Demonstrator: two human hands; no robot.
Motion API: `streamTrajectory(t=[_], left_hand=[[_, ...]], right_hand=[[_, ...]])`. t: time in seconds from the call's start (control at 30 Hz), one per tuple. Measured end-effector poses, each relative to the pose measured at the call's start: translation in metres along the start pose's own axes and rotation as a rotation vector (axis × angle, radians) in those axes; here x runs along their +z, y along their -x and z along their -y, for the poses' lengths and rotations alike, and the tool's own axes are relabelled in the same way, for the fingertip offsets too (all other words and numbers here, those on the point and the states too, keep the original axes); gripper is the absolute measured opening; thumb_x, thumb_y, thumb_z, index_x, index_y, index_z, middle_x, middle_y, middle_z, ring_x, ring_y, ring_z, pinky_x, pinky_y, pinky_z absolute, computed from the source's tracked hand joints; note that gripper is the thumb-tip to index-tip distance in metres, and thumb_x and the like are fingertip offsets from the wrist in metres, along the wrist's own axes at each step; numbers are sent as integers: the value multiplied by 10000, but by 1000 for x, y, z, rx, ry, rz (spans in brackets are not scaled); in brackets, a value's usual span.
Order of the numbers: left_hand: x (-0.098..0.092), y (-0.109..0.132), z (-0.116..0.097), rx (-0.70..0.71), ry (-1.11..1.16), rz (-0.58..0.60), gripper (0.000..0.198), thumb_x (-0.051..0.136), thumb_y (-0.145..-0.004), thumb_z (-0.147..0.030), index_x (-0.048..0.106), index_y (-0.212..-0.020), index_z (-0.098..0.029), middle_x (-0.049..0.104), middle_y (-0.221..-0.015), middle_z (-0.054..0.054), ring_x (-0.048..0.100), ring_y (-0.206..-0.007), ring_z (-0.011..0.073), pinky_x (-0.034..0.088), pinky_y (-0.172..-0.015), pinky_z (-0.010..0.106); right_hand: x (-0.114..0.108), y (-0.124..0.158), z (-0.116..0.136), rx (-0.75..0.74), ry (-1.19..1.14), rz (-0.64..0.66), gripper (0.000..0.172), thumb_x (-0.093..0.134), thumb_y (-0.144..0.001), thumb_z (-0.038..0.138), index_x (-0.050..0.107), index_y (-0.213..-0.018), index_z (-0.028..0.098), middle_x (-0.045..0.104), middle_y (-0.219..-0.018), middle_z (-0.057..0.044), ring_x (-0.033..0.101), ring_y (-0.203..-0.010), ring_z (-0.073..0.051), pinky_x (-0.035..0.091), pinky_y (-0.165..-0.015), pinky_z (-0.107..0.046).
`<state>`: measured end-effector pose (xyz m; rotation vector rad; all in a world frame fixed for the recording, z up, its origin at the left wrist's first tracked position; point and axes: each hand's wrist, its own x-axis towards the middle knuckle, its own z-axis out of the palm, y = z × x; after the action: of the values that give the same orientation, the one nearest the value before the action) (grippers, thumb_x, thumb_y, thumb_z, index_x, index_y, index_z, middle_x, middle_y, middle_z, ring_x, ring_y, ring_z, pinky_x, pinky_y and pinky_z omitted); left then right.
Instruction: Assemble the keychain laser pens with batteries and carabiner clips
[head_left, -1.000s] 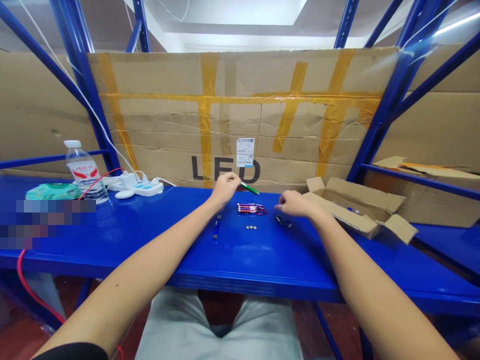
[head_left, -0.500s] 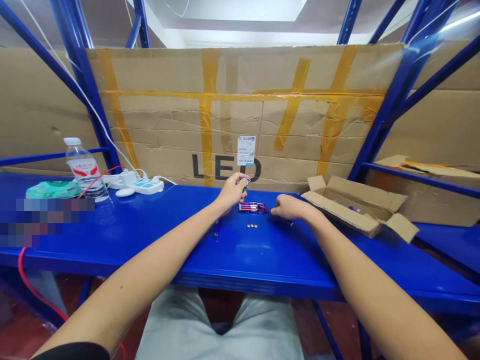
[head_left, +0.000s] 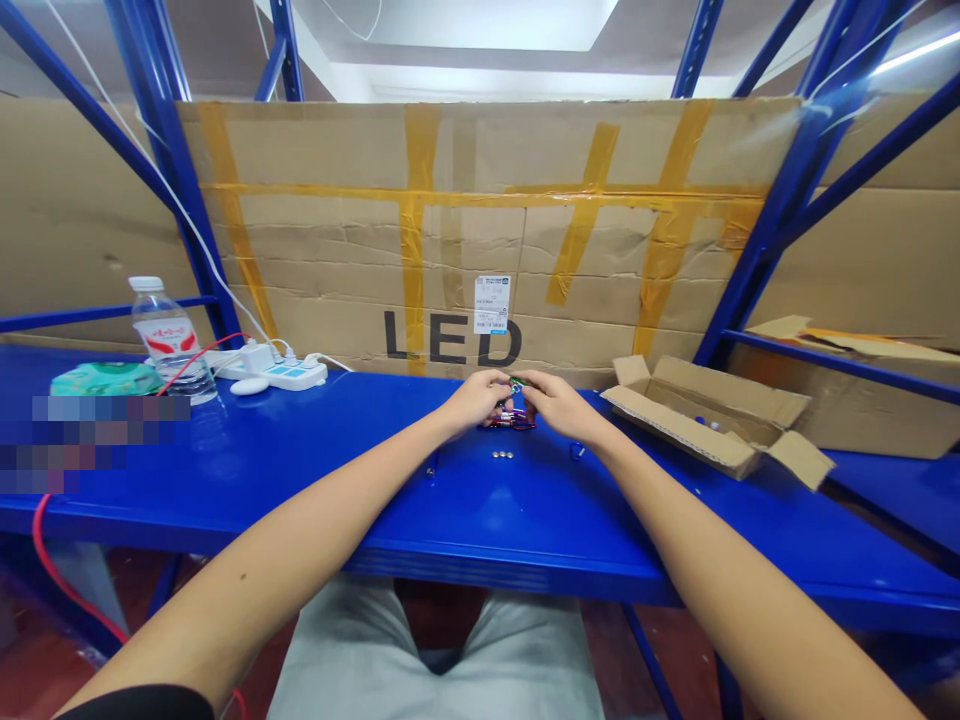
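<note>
My left hand has its fingers closed round one end of a small green metal tube, which looks like a mini flashlight. My right hand meets it from the other side, fingertips pinching at the same small tube. Fingers partly cover it, so its exact ends are hidden. Just below the hands lie several red and purple metal tubes with looped ends. Three silver button cells sit in a row nearer to me. A blue clip rests by my right wrist, and a thin blue tube lies beside my left forearm.
An open cardboard box with small items inside stands at the right. On the left are a water bottle, a green packet and a white power strip with cables. A large cardboard sheet walls off the table's back.
My right hand has moved left and up from the tabletop to my left hand, and both are now at the green tube. The blue clip is now uncovered.
</note>
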<state>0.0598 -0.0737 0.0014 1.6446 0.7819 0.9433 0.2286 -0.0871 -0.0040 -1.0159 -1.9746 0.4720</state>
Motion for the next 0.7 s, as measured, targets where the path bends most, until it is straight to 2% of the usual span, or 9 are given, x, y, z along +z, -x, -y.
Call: streamTrajectory(t=[0.13,0.23,0.37,0.5,0.7], left_hand=[[1,1,-2,-2,115,58,29,524,-849,-160,538,-824,-152,508,-593,-34,337,-370,27,190,-374,176],[2,3,-3,-44,230,78,8,529,-842,-158,526,-850,-158,485,-577,-38,286,-353,17,136,-366,159],[1,3,-4,-91,325,84,58,519,-839,-143,539,-893,-146,478,-596,-26,286,-360,13,128,-363,135],[0,4,-5,-99,370,111,18,521,-837,-131,531,-849,-141,483,-611,-13,296,-370,14,156,-357,120],[1,7,-9,-93,401,136,121,447,-867,-90,483,-759,-133,476,-615,1,284,-373,12,165,-349,115]], right_hand=[[6,0,-7,-29,16,-68,187,475,-862,250,563,-1017,195,626,-804,-20,586,-757,-168,491,-717,-315],[9,0,-10,-46,43,-123,188,459,-873,248,518,-1047,205,614,-829,-23,578,-755,-167,489,-705,-314],[10,0,-7,-78,102,-188,203,427,-894,249,485,-1083,204,623,-881,-56,588,-811,-192,481,-750,-343],[11,2,-4,-120,189,-177,229,374,-916,259,464,-1112,186,638,-961,-100,601,-895,-222,458,-805,-366],[16,4,-1,-144,253,-156,255,322,-923,243,437,-1142,180,653,-870,-97,617,-830,-231,448,-769,-364]])
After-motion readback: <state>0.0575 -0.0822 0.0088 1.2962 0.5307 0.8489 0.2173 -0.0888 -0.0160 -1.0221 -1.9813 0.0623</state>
